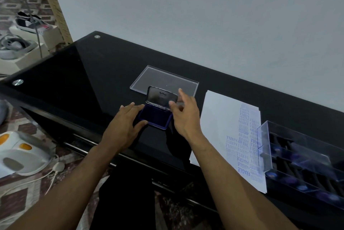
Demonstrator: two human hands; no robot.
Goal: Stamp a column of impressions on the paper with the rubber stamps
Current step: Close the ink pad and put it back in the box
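Resting on the black table (pixel 78 80) in front of the person, the ink pad (pixel 155 117) lies with its lid (pixel 161 97) swung up and tilted back, the dark blue pad bare below it. The left hand (pixel 123 124) presses against the pad's left side — fingers laid straight along its far-left edge, thumb set against its near-left corner — steadying the case without curling round it. The right hand (pixel 183 113) hovers at the pad's right side with its fingers loose and spread; thumb and forefinger sit at the lid's right edge, but whether they pinch it or merely brush it I cannot tell. Just behind the pad lies a clear plastic cover (pixel 164 80), flat on the table, its near edge partly hidden by the raised lid. To the right of the pad, past the right hand, lies the paper (pixel 219 118), a white sheet bearing blue impressions — words such as SAMPLE, AIR MAIL and FRAGILE — in crowded columns along its right half. Farther right of the pad, touching the paper's right edge, stands a clear stamp box (pixel 297 157) holding the stamps (pixel 290 180), dark handles with blue-stained ends lying in rows.
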